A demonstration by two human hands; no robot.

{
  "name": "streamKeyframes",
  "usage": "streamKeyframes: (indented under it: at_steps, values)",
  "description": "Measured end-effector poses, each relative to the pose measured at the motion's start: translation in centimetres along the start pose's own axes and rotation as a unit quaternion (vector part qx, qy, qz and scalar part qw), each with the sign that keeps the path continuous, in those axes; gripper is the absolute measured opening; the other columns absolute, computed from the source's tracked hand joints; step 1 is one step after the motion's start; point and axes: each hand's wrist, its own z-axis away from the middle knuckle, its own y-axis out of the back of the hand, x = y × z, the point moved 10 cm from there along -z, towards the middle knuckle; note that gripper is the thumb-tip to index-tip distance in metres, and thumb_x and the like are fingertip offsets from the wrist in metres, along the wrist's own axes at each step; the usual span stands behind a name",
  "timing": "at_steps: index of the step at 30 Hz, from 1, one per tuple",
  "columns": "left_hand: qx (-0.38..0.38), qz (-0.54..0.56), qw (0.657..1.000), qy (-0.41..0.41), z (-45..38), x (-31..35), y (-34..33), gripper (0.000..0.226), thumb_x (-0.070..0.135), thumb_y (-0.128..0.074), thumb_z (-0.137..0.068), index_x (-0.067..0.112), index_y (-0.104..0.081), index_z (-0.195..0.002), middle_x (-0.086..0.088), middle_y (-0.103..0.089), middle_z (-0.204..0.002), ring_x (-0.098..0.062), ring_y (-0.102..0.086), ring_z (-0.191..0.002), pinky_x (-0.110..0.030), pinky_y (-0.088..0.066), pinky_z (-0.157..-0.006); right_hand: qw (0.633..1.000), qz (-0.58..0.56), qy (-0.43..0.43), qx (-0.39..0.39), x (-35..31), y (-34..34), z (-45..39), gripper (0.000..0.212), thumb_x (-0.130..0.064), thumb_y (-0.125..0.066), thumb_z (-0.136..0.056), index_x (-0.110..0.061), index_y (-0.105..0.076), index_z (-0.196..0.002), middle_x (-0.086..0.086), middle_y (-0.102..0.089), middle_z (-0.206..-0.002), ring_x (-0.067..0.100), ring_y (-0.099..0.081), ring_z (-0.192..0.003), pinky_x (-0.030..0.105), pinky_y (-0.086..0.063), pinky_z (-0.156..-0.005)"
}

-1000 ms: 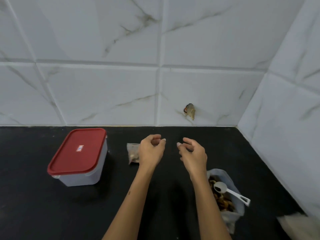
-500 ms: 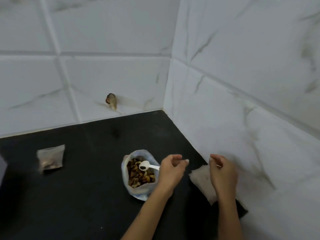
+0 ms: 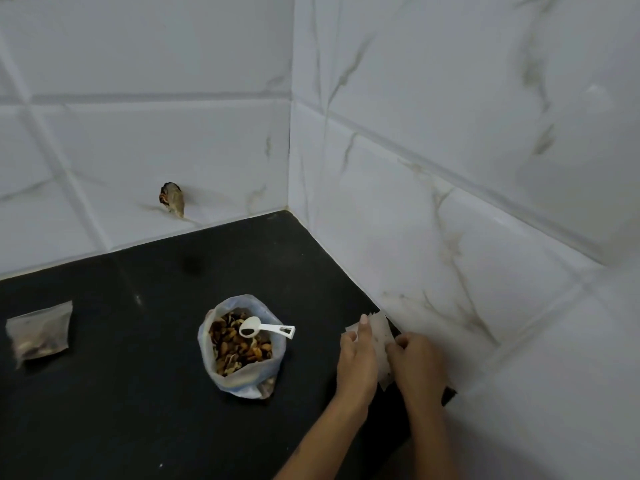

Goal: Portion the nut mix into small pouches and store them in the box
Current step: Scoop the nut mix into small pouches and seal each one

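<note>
An open plastic bag of nut mix stands on the black counter, with a white measuring spoon lying across its mouth. A filled small pouch lies flat at the far left. By the right wall lies a stack of empty translucent pouches. My left hand rests on the stack's left edge, one finger stretched over it. My right hand has curled fingers at the stack's right edge and seems to pinch a pouch. The storage box is out of view.
White marble-look tiled walls meet in a corner at the back right, and the right wall runs close beside the pouch stack. A brownish chipped spot marks the back wall. Bare counter lies between the filled pouch and the nut bag.
The view has swung right, so the red-lidded box is out of sight. Both hands have moved from above the counter's middle to the stack of empty pouches by the right wall.
</note>
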Motion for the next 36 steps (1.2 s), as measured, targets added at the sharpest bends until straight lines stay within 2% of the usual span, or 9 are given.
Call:
streamKeyframes:
  at_steps: [3, 7, 13, 15, 18, 21, 27, 32, 36]
  values:
    - [0.006, 0.011, 1.0, 0.005, 0.0, -0.1, 0.1, 0.051, 0.056, -0.036, -0.096, 0.018, -0.048, -0.127, -0.004, -0.057, -0.119, -0.018, -0.054, -0.107, -0.035, -0.046, -0.094, 1.0, -0.013, -0.005, 0.026, 0.1, 0.3, 0.1, 0.019, -0.024, -0.058, -0.084, -0.016, -0.072, -0.093, 0.0, -0.071, -0.089, 0.019, -0.064, -0.08, 0.024, -0.043, -0.061]
    - [0.008, 0.036, 0.999, -0.002, 0.3, 0.4, 0.2, 0.044, 0.052, -0.037, -0.097, 0.017, -0.049, -0.12, 0.001, -0.056, -0.103, -0.008, -0.053, -0.088, -0.024, -0.043, -0.07, 0.998, -0.024, -0.007, 0.054, -0.2, 1.7, 0.6, 0.018, -0.021, -0.058, -0.089, -0.018, -0.073, -0.099, 0.001, -0.072, -0.097, 0.02, -0.065, -0.087, 0.022, -0.037, -0.063]
    - [0.027, 0.027, 0.993, -0.107, 0.8, 3.4, 2.5, 0.062, 0.036, -0.068, -0.086, 0.018, -0.039, -0.138, 0.0, -0.049, -0.134, -0.008, -0.048, -0.111, -0.015, -0.04, -0.077, 0.98, -0.159, 0.041, 0.116, -1.9, 4.2, 1.3, 0.017, -0.018, -0.062, -0.089, -0.013, -0.073, -0.101, 0.002, -0.072, -0.099, 0.019, -0.064, -0.09, 0.021, -0.04, -0.069]
    - [0.046, 0.009, 0.987, -0.154, 0.9, 5.0, 4.4, 0.078, 0.032, -0.079, -0.075, 0.021, -0.037, -0.139, 0.002, -0.045, -0.14, -0.01, -0.045, -0.123, -0.02, -0.039, -0.091, 0.959, -0.262, 0.071, 0.08, -3.7, 4.2, 1.5, 0.015, -0.014, -0.065, -0.088, -0.013, -0.073, -0.1, -0.002, -0.071, -0.094, 0.01, -0.062, -0.083, 0.015, -0.042, -0.069]
    - [0.048, -0.029, 0.977, -0.204, 1.5, 7.2, 7.3, 0.091, 0.037, -0.084, -0.066, 0.026, -0.035, -0.141, 0.008, -0.041, -0.144, -0.008, -0.038, -0.133, -0.022, -0.033, -0.099, 0.904, -0.413, 0.091, -0.064, -7.7, 1.9, 2.6, 0.016, -0.008, -0.065, -0.087, -0.015, -0.071, -0.099, -0.007, -0.069, -0.089, 0.004, -0.063, -0.084, 0.011, -0.045, -0.068]
    - [0.065, -0.036, 0.963, -0.258, 3.0, 9.3, 11.3, 0.092, 0.04, -0.085, -0.061, 0.028, -0.038, -0.14, 0.012, -0.044, -0.142, -0.005, -0.039, -0.132, -0.022, -0.033, -0.105, 0.858, -0.46, 0.108, -0.204, -12.7, -1.6, 5.1, 0.017, -0.007, -0.064, -0.086, -0.011, -0.071, -0.102, 0.002, -0.073, -0.095, 0.01, -0.068, -0.092, 0.022, -0.054, -0.079]
    - [0.177, -0.007, 0.927, -0.329, 6.2, 11.4, 21.0, 0.049, 0.012, -0.083, -0.071, 0.029, -0.06, -0.11, 0.009, -0.069, -0.101, -0.008, -0.067, -0.093, -0.023, -0.056, -0.076, 0.793, -0.427, 0.188, -0.393, -22.1, -7.4, 12.3, 0.017, -0.01, -0.06, -0.09, -0.009, -0.073, -0.1, 0.008, -0.074, -0.096, 0.022, -0.07, -0.095, 0.04, -0.056, -0.086]
    - [0.304, 0.017, 0.897, -0.322, 8.6, 10.0, 28.7, 0.047, 0.009, -0.081, -0.072, 0.029, -0.059, -0.109, 0.006, -0.07, -0.093, -0.002, -0.067, -0.086, -0.019, -0.054, -0.072, 0.766, -0.406, 0.23, -0.443, -26.5, -10.9, 17.3, 0.022, -0.003, -0.054, -0.093, -0.011, -0.073, -0.1, 0.005, -0.074, -0.099, 0.017, -0.068, -0.1, 0.029, -0.053, -0.086]
    - [0.377, -0.073, 0.866, -0.321, 10.7, 9.8, 32.9, 0.054, 0.018, -0.081, -0.073, 0.03, -0.054, -0.118, 0.011, -0.064, -0.106, -0.001, -0.06, -0.101, -0.015, -0.049, -0.086, 0.82, -0.394, 0.22, -0.352, -28.4, -11.3, 17.8, 0.012, -0.018, -0.06, -0.092, -0.023, -0.068, -0.098, -0.004, -0.071, -0.097, 0.008, -0.066, -0.094, 0.025, -0.052, -0.083]
